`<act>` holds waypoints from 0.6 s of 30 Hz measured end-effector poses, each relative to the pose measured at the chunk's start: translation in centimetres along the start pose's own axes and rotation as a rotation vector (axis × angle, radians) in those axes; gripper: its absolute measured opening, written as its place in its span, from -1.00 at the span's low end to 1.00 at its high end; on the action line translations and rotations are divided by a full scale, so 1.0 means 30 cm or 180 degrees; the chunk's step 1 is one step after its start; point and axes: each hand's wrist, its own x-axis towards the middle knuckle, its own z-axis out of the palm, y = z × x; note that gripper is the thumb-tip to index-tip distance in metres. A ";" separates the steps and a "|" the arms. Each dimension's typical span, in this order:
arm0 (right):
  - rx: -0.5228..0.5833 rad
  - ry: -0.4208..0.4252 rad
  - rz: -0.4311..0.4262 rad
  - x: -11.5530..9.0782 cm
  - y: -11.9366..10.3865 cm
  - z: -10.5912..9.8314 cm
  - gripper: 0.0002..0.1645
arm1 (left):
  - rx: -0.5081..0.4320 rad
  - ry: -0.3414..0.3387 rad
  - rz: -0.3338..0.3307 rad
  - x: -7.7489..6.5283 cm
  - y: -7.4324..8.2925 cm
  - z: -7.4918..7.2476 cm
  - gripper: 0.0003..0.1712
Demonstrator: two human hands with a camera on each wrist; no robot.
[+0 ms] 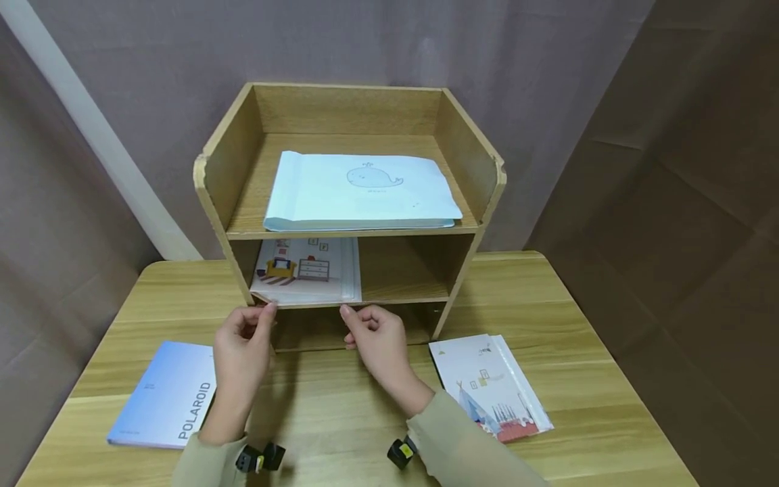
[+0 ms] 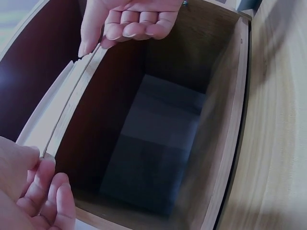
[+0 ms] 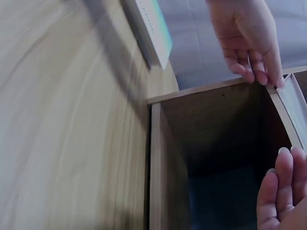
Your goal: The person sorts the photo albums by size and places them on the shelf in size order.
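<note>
A white picture book (image 1: 307,270) with a yellow armchair and a drawer chest on its cover lies flat on the middle level of a wooden shelf (image 1: 404,270), towards the left side. Its near edge is about level with the board's front. My left hand (image 1: 241,352) pinches the book's near left corner between thumb and fingertips, at the board's edge. Near the right front corner, my right hand (image 1: 382,341) has its thumb against the book, with the index finger just below. In the left wrist view, the other fingers of my right hand (image 2: 139,21) curl below the board.
A pale blue book (image 1: 365,193) with a whale drawing lies on the top level. On the table (image 1: 341,419), a blue POLAROID book (image 1: 164,392) is at the left and another illustrated book (image 1: 487,385) at the right. A curtain (image 1: 365,40) hangs behind.
</note>
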 end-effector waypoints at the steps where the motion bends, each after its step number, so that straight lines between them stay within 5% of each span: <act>1: -0.0005 -0.0048 -0.0019 -0.003 0.007 -0.008 -0.70 | -0.0032 -0.0027 -0.0003 -0.003 -0.002 -0.003 -0.70; 11: -0.0490 -0.0235 -0.0062 -0.036 0.082 -0.151 -0.80 | -0.0195 -0.0655 -0.0117 -0.061 -0.004 0.003 -0.73; 18: -0.0782 -0.0151 0.0009 -0.033 0.239 -0.289 -0.66 | -0.0422 -0.1124 -0.0312 -0.113 -0.004 0.043 -0.59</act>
